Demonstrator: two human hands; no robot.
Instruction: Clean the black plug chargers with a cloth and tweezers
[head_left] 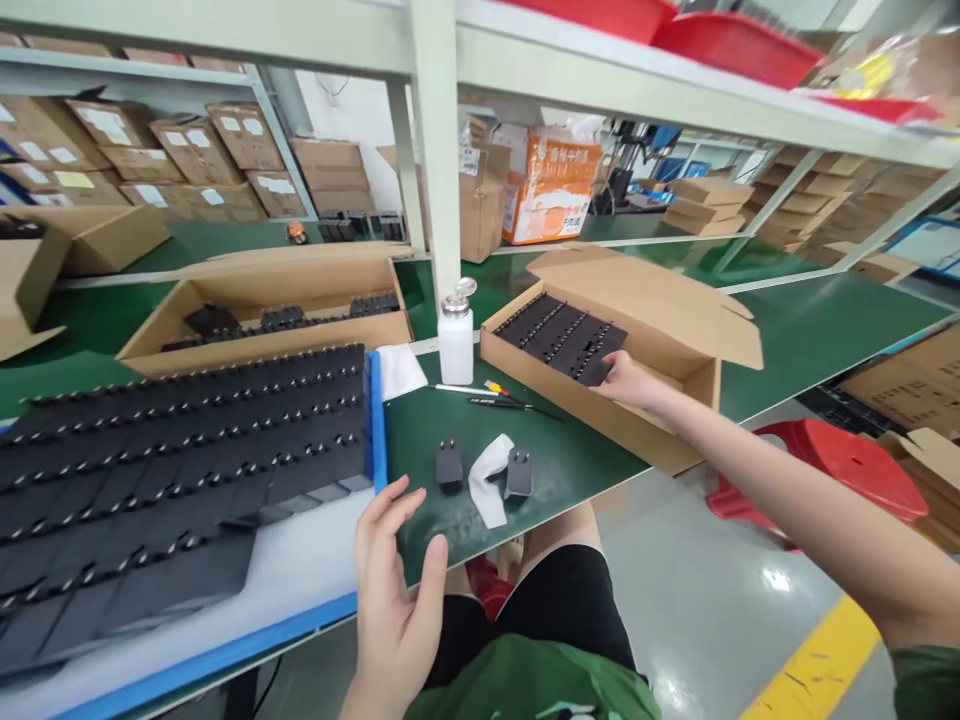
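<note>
My left hand is raised over the table's front edge, fingers apart and nothing in it. Inside the right cardboard box, my right hand has its fingers pinched at the end of the rows of black adapters; what the fingertips hold is hidden. Two single adapters with metal pins, a left one and a right one, stand on the green table. A crumpled white cloth lies between them. At the left, many black adapters fill a blue-edged tray.
A white pump bottle stands by the shelf post. Tweezers and a thin white tool lie before it. Another cardboard box with adapters is behind the tray. A red stool stands at the right.
</note>
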